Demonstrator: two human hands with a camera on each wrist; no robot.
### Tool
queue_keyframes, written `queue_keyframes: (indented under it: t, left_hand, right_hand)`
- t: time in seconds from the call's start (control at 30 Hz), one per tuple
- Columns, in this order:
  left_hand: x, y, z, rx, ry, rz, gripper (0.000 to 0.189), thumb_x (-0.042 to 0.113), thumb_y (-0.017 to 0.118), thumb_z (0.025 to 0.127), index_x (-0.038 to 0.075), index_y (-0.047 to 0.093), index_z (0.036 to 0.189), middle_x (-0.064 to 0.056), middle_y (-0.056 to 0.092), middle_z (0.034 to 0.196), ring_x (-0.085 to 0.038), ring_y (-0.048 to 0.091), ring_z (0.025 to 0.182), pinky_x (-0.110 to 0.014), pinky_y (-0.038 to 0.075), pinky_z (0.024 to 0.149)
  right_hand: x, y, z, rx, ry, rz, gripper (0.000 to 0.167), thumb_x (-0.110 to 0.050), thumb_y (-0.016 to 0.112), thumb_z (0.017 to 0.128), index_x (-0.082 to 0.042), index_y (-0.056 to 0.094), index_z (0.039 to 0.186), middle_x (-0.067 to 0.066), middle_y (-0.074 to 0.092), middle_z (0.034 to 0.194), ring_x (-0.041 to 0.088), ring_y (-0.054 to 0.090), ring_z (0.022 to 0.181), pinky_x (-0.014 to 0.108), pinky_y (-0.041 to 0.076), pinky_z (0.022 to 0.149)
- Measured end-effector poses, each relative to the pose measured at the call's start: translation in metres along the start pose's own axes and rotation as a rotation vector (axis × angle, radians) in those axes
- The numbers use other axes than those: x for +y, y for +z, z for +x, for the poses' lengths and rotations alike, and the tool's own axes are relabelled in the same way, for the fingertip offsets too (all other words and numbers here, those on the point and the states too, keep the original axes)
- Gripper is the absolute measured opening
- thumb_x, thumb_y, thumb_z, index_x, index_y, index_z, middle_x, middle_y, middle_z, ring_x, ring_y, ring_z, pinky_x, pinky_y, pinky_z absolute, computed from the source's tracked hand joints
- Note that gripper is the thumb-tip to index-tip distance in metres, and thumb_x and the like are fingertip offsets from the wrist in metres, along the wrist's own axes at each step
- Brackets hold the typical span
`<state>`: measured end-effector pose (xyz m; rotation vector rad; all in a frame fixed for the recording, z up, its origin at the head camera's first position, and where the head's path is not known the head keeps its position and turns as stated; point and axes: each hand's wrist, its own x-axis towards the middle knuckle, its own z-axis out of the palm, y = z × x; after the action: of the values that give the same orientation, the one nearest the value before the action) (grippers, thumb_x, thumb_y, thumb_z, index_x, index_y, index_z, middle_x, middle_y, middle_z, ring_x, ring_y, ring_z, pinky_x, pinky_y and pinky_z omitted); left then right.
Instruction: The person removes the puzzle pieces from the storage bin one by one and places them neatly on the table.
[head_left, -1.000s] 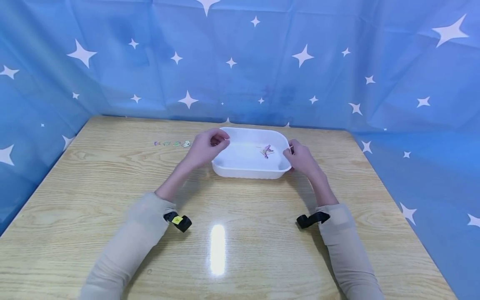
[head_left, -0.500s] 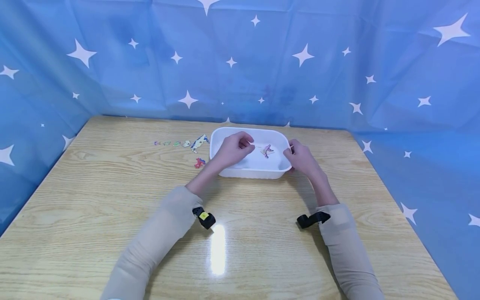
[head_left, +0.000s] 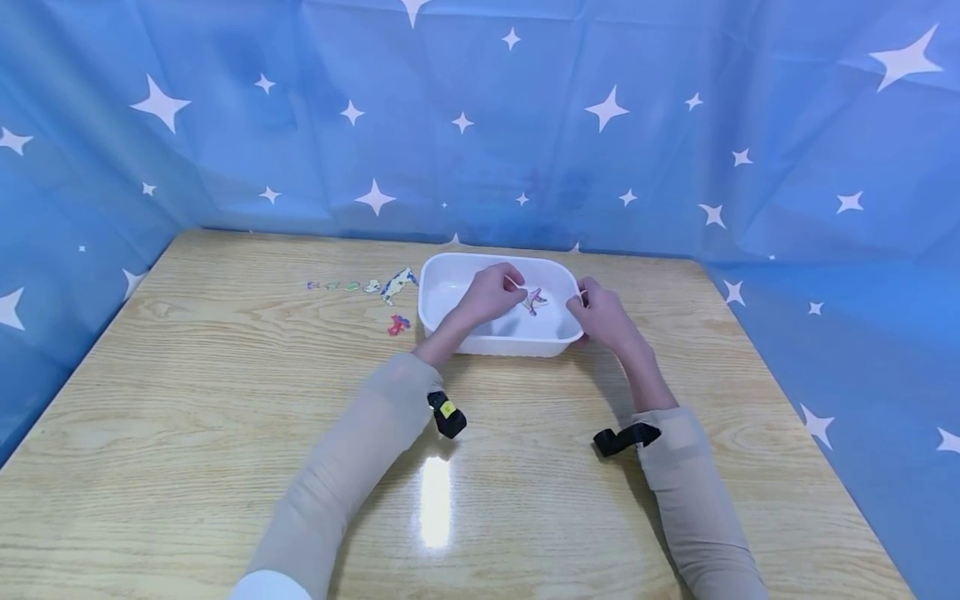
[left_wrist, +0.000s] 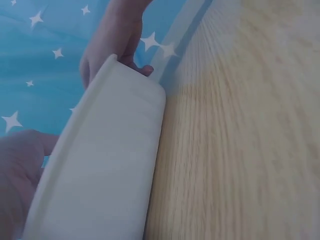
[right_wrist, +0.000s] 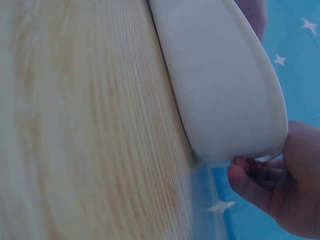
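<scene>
Bare left hand (head_left: pixel 491 293): shifting rightward since the frame half a second earlier, within the white, rounded-rectangular, plastic-looking tray (head_left: pixel 517 347); thumb and fingertips are now lying just beside a flat, purplish, branching piece (head_left: pixel 536 302).
Left grip: fingers are bending, with the thumb near them; whether they are touching or pinching the piece cannot be told, since the tray's side is hiding most of the fingers in the left wrist view.
Bare right hand (head_left: pixel 596 312): showing no clear shift; its grip is holding the tray's right end, fingers curling against the outer side beneath the rim.
Purplish piece: lying inside the tray, on its floor, toward the right half and between the two hands.
Row on desk: four small purple, green and white flat pieces (head_left: pixel 352 287) and one larger white-and-blue flat piece (head_left: pixel 399 286) are lying left of the tray on the pale, wood-grained desk (head_left: pixel 525 500); a red-and-blue flat piece (head_left: pixel 397 325) is lying nearer the person.
Step in hand: apparently, the left hand is reaching for the piece while the right is steadying the tray.
Next move: seemingly calling for a fine pinch on a thin edge.
</scene>
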<state>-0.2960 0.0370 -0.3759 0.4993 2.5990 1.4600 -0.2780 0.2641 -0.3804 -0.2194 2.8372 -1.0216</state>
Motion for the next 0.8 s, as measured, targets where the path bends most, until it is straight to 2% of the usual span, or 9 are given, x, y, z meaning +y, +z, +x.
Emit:
queue_keyframes:
  t: [0.17,0.4,0.63,0.8]
  left_hand:
    - [-0.001,0.008,0.013,-0.031,-0.044,0.043,0.025,0.012,0.065,0.097,-0.003,0.063,0.118,-0.015,0.066,0.112,-0.026,0.062,0.105,-0.033,0.051,0.089]
    - [0.003,0.019,0.028,-0.052,-0.064,0.15,0.028,0.012,0.066,0.098,-0.003,0.062,0.121,-0.013,0.065,0.116,-0.025,0.061,0.103,-0.032,0.05,0.088]
    - [0.008,0.027,0.029,-0.076,-0.112,0.269,0.025,0.011,0.066,0.097,0.0,0.061,0.119,-0.009,0.061,0.111,-0.022,0.055,0.099,-0.031,0.048,0.09]
    - [0.004,0.027,0.03,-0.096,-0.106,0.343,0.019,0.012,0.066,0.097,0.0,0.063,0.111,-0.009,0.062,0.108,-0.023,0.057,0.098,-0.032,0.048,0.089]
  right_hand:
    - [0.001,0.001,0.0,0.002,-0.007,0.006,0.039,-0.017,0.044,0.102,0.008,0.044,0.133,0.026,0.056,0.107,0.033,0.063,0.078,0.039,0.059,0.056]
    - [-0.001,0.0,0.0,0.013,-0.007,-0.011,0.04,-0.016,0.044,0.102,0.009,0.044,0.133,0.026,0.057,0.109,0.034,0.063,0.08,0.039,0.059,0.056]
    - [-0.001,0.0,0.001,0.019,-0.013,-0.01,0.039,-0.015,0.045,0.101,0.009,0.045,0.132,0.027,0.058,0.11,0.032,0.064,0.075,0.04,0.059,0.055]
    - [0.0,0.0,0.001,0.017,-0.013,0.002,0.04,-0.015,0.045,0.101,0.01,0.045,0.133,0.028,0.058,0.11,0.034,0.064,0.077,0.04,0.058,0.055]
